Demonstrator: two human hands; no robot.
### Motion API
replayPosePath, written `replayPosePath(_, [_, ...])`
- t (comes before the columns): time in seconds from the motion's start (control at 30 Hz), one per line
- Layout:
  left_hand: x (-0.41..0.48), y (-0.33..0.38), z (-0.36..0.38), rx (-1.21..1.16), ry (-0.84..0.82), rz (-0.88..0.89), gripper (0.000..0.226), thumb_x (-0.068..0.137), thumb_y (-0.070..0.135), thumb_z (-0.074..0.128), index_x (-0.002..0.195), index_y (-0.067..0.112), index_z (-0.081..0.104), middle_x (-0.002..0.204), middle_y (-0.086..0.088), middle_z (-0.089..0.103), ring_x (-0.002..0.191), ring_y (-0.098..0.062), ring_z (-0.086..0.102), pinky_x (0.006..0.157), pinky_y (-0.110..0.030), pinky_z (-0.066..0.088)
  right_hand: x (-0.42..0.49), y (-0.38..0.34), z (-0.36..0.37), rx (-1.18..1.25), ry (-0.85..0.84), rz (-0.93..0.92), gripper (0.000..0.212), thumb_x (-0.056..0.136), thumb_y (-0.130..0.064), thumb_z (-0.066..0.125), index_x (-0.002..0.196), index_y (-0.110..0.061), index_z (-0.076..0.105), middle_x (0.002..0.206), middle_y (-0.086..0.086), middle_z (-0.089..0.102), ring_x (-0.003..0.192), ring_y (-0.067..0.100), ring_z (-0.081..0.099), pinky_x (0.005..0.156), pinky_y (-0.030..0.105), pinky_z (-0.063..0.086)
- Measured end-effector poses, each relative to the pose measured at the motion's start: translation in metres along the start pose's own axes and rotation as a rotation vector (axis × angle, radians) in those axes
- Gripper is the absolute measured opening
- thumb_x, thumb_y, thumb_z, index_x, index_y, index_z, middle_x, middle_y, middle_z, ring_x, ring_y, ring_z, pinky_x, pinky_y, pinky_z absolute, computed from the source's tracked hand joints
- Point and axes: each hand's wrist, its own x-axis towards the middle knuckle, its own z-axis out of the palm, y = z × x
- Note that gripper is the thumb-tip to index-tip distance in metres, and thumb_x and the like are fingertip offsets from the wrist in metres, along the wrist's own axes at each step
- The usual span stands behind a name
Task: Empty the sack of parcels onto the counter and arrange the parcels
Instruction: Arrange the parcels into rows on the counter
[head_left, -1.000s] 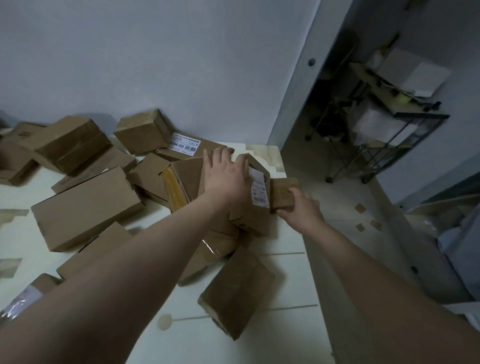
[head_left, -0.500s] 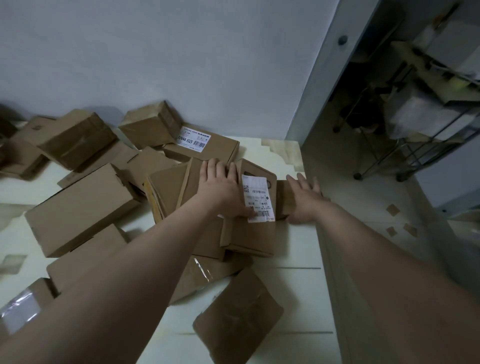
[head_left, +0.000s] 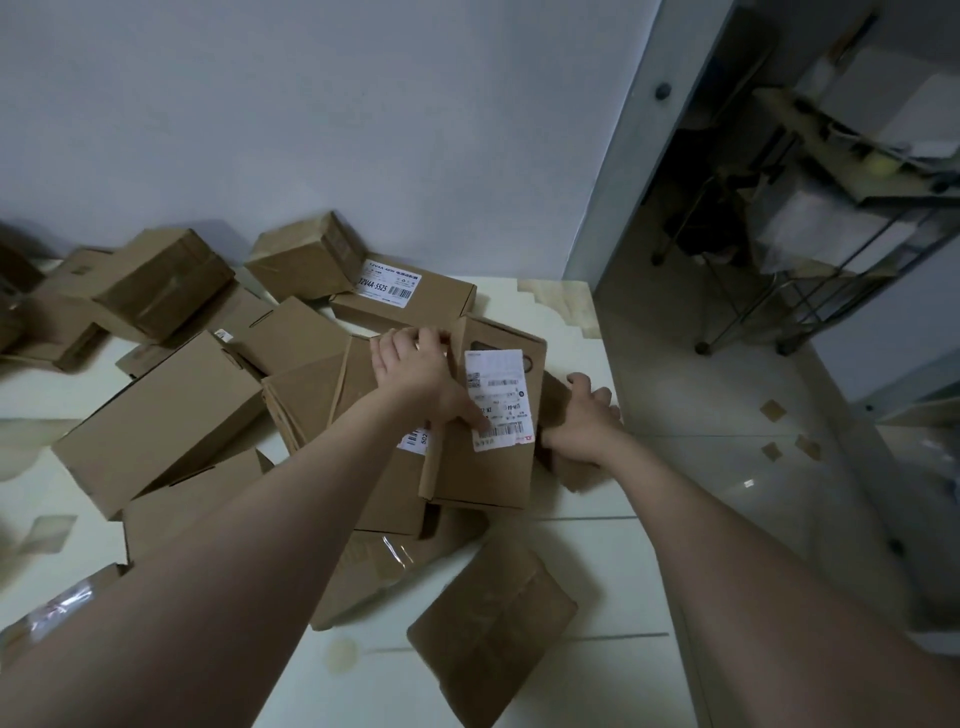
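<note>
Parcels (head_left: 156, 431) lie scattered over the counter (head_left: 582, 571), already out of the sack, which is not in view. Within the last second the labelled box (head_left: 483, 467) has gone from standing tilted on edge to lying nearly flat on the heap near the counter's right edge. The left hand (head_left: 415, 369) rests on the flat box (head_left: 358, 384) beside it, fingers hooked over that box's far edge and thumb pressing the label (head_left: 498, 395). The right hand (head_left: 582, 421), spread flat 0.5 s ago, now wraps round the small box (head_left: 555, 387) just right of the labelled one. The 2 hands are apart. Emptying looks done and arranging has barely begun. The small box sits close enough to the edge that it could slip to the floor (head_left: 727, 441).
</note>
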Motion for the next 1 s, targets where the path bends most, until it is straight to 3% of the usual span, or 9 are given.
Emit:
replayPosePath(0.1, [-0.004,0.001,-0.008,-0.38,0.12,0.01,0.086,0.066,0.028,0.085,0.133,0.018,0.033,0.12,-0.003,0.051,0.137,-0.027,0.029,0.12,-0.048,0.008,-0.005,-0.002,-0.011,0.477,-0.049,0.138,0.073,0.08,-0.057,0.066,0.137,-0.029,0.03,0.127,0.003,0.048,0.108,0.03,0.057,0.079,0.042,0.056])
replayPosePath(0.17, [-0.005,-0.002,-0.013,-0.553,0.165,-0.017,0.068,0.076,0.015,0.075,0.13,0.013,0.034,0.086,0.01,0.047,0.123,-0.022,0.043,0.118,-0.048,0.017,-0.006,0.002,-0.016,0.893,-0.154,0.252,0.057,0.086,-0.062,0.057,0.127,-0.024,0.046,0.12,0.004,0.06,0.098,0.028,0.063,0.069,0.04,0.059])
replayPosePath(0.27, [0.0,-0.008,-0.015,-0.442,0.225,-0.005,0.067,0.081,0.022,0.069,0.136,0.013,0.033,0.09,0.007,0.057,0.12,-0.023,0.052,0.12,-0.043,0.012,-0.003,0.011,-0.014,1.14,-0.114,0.309,0.041,0.099,-0.047,0.044,0.122,-0.016,0.055,0.117,0.01,0.065,0.088,0.026,0.066,0.062,0.041,0.059])
replayPosePath(0.37, [0.009,-0.001,-0.007,-0.272,0.254,-0.002,0.073,0.081,0.032,0.065,0.142,0.013,0.028,0.112,-0.003,0.065,0.121,-0.027,0.054,0.117,-0.045,0.011,0.005,0.018,-0.004,1.078,0.072,0.335,0.059,0.096,-0.046,0.052,0.142,-0.013,0.033,0.129,0.009,0.059,0.098,0.028,0.065,0.055,0.037,0.059])
replayPosePath(0.5, [0.014,0.021,0.01,-0.137,0.311,0.042,0.076,0.087,0.028,0.059,0.149,0.015,0.017,0.124,-0.009,0.06,0.121,-0.032,0.05,0.105,-0.046,0.027,0.011,0.017,0.005,0.852,0.06,0.206,0.087,0.081,-0.037,0.075,0.146,-0.03,0.017,0.138,0.003,0.047,0.115,0.026,0.055,0.069,0.037,0.059])
replayPosePath(0.63, [0.034,0.042,0.025,-0.38,0.252,0.136,0.075,0.089,0.016,0.059,0.152,0.016,0.018,0.134,-0.013,0.054,0.121,-0.033,0.053,0.098,-0.044,0.044,0.03,0.015,0.012,0.758,0.2,0.168,0.067,0.087,-0.016,0.064,0.143,-0.025,0.029,0.135,0.007,0.049,0.11,0.028,0.056,0.083,0.046,0.058])
replayPosePath(0.77, [0.068,0.056,0.026,-0.536,0.255,0.106,0.085,0.091,0.015,0.061,0.156,0.02,0.006,0.157,-0.017,0.017,0.144,-0.034,0.022,0.116,-0.045,0.026,0.05,0.015,-0.001,0.797,0.238,0.063,0.057,0.097,-0.015,0.05,0.148,-0.024,0.027,0.136,-0.003,0.049,0.115,0.021,0.052,0.094,0.04,0.05])
replayPosePath(0.87, [0.085,0.054,0.032,-0.266,0.16,-0.009,0.106,0.085,0.025,0.072,0.155,0.028,-0.007,0.159,-0.02,-0.008,0.147,-0.037,0.001,0.118,-0.048,0.015,0.059,0.012,-0.006,0.655,0.243,-0.071,0.055,0.095,-0.011,0.05,0.145,-0.029,0.036,0.131,-0.007,0.05,0.121,0.019,0.051,0.086,0.026,0.042])
replayPosePath(1.0, [0.092,0.056,0.054,0.056,-0.103,0.069,0.087,0.084,0.017,0.065,0.153,0.03,0.012,0.156,-0.022,-0.015,0.144,-0.043,0.004,0.111,-0.054,0.028,0.07,0.008,0.004,0.484,0.247,-0.054,0.066,0.092,-0.017,0.06,0.15,-0.026,0.029,0.153,0.003,0.021,0.135,0.023,0.036,0.096,0.024,0.035])
